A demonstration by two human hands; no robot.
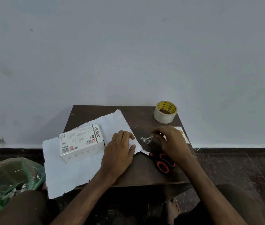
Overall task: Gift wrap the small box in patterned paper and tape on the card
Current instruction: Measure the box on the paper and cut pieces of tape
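Box [81, 142] — white, printed — lies on the paper sheet [66, 174], white side up, on the small dark table [144, 174]. Your left hand [120, 150] rests palm down on the sheet's right corner, fingers relaxed, just right of the box. Your right hand [172, 142] hovers by some paper scraps [146, 139], fingertips bunched and blurred — can't tell if it's pinching anything. It partly covers the card [185, 138]. Scissors [162, 163] lie under that wrist. Tape roll [165, 112] sits at the far right corner.

bare table [87, 112] behind box [81, 142], scissors [161, 165] front-right
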